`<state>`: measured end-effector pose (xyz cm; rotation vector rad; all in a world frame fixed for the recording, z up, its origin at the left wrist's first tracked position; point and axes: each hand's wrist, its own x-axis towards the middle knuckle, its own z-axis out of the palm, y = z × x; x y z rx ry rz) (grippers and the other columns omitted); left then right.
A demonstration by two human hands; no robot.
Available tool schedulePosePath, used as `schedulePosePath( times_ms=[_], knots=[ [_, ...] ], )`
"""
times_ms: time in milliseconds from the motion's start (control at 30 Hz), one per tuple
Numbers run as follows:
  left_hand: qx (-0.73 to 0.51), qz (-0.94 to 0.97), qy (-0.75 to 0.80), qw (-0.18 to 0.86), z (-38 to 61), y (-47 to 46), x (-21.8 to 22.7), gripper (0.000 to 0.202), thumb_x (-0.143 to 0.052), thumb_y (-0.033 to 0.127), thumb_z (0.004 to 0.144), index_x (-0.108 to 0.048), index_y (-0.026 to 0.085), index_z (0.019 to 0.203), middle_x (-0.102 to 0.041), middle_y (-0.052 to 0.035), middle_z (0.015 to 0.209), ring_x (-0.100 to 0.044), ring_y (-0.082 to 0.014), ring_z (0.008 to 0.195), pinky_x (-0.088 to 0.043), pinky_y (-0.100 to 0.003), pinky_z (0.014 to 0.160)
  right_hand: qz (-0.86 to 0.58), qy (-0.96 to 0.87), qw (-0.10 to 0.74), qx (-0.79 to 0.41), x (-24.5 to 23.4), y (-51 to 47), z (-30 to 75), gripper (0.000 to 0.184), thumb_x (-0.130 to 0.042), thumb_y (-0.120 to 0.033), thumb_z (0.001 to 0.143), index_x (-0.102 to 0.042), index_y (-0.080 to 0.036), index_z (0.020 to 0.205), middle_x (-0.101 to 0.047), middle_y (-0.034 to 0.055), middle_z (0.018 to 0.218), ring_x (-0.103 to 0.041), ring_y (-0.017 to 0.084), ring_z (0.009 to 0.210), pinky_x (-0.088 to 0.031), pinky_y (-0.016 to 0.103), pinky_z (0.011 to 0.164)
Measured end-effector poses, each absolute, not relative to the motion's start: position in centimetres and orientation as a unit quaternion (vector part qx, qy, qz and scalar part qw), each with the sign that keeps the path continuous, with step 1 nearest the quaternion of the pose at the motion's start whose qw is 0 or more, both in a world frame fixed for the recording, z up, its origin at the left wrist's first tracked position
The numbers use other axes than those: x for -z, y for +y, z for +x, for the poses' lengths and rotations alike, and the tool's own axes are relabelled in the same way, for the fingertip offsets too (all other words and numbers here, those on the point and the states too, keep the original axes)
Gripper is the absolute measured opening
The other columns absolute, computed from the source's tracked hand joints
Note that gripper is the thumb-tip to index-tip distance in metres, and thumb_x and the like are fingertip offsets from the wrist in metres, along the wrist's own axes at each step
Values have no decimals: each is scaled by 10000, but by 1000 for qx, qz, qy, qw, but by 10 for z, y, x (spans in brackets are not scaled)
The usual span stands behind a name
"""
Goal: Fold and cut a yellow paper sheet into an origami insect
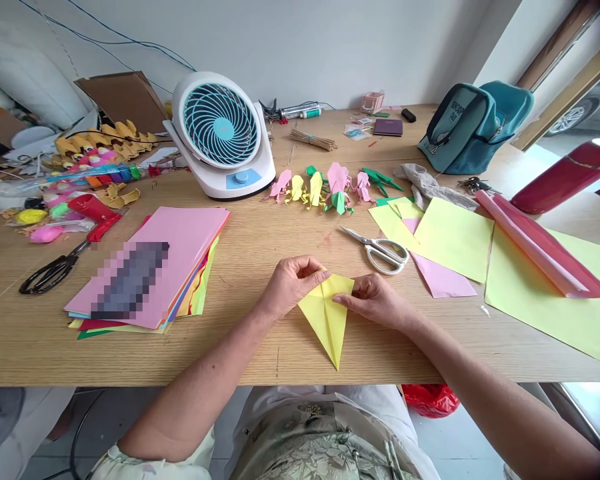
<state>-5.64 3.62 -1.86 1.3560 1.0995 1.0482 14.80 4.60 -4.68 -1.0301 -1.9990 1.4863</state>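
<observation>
A piece of yellow paper (327, 317), folded into a kite shape with its long point toward me, is held just over the wooden table. My left hand (295, 283) pinches its upper left corner between thumb and fingers. On the other side, my right hand (375, 299) grips the upper right corner, thumb on top and fingers behind. Creases run down the middle of the paper. White-handled scissors (386, 256) lie just beyond my right hand, blades pointing left. Farther back stands a row of small folded paper figures (338, 179) in pink, yellow and green.
A stack of coloured paper (185, 230) with a blurred dark object lies left. Yellow sheets (455, 233) and a rolled red sheet (545, 247) lie right. A fan (223, 133), a teal bag (473, 127), a red flask (570, 173) and black-handled scissors (50, 275) surround the work area.
</observation>
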Motion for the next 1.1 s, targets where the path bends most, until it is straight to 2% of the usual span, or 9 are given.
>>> schedulePosePath(
  times_ms=[100, 300, 467, 633, 733, 833, 967, 1033, 1100],
  knots=[
    [-457, 531, 466, 540, -57, 37, 20, 360, -800, 453, 696, -627, 137, 687, -597, 21, 635, -502, -81, 572, -393, -200, 545, -362, -716, 228, -551, 43, 47, 148, 541, -609, -631, 830, -403, -200, 577, -321, -62, 530, -242, 62, 485, -170, 247, 439],
    [-459, 495, 460, 577, -61, 38, 16, 390, -820, 481, 667, -635, 138, 691, -603, 26, 633, -494, -80, 566, -377, -203, 553, -369, -710, 226, -556, 38, 47, 150, 539, -619, -633, 831, -549, -171, 562, -592, 25, 541, -428, 87, 465, -279, 243, 446],
    [-464, 497, 423, 599, -66, 39, 13, 375, -730, 510, 779, -662, 143, 742, -631, 16, 696, -534, -93, 641, -400, -208, 632, -400, -692, 303, -519, 42, 51, 154, 544, -594, -640, 848, -580, -173, 568, -597, 27, 552, -463, 102, 502, -316, 248, 479],
    [-474, 475, 397, 625, -62, 41, 19, 357, -840, 398, 677, -696, 150, 889, -703, -15, 834, -611, -137, 770, -461, -245, 752, -416, -662, 343, -521, 42, 53, 155, 527, -632, -655, 810, -582, -181, 585, -577, 17, 553, -429, 106, 502, -296, 259, 475],
    [-488, 482, 400, 608, -58, 41, 25, 362, -826, 394, 691, -698, 147, 923, -724, -41, 883, -639, -179, 862, -485, -293, 828, -416, -664, 350, -513, 39, 52, 155, 488, -669, -624, 796, -605, -178, 608, -586, 19, 580, -452, 115, 528, -308, 263, 493],
    [-517, 536, 427, 513, -59, 39, 27, 295, -760, 385, 771, -688, 157, 943, -710, -39, 877, -634, -181, 855, -493, -293, 790, -404, -676, 365, -497, 36, 51, 154, 434, -657, -586, 829, -639, -178, 682, -583, 14, 620, -482, 127, 581, -344, 267, 535],
    [-543, 664, 472, 203, -65, 32, 17, 119, -638, 282, 883, -671, 178, 837, -637, -18, 801, -573, -151, 786, -463, -278, 749, -369, -683, 389, -496, 33, 51, 153, 362, -603, -541, 888, -683, -189, 906, -645, 30, 792, -527, 139, 673, -418, 278, 627],
    [-526, 714, 459, 58, -67, 27, 11, 84, -614, 218, 891, -691, 200, 862, -634, -19, 809, -557, -157, 803, -455, -288, 771, -357, -668, 403, -515, 33, 51, 153, 380, -608, -533, 888, -664, -202, 1067, -676, 42, 895, -556, 143, 701, -452, 288, 660],
    [-497, 758, 422, -20, -67, 24, 8, 153, -590, 158, 889, -715, 232, 937, -649, -26, 839, -548, -168, 825, -450, -300, 789, -353, -652, 411, -531, 35, 52, 153, 427, -605, -537, 889, -628, -209, 1161, -687, 47, 898, -586, 155, 721, -472, 300, 677]
  ],
)
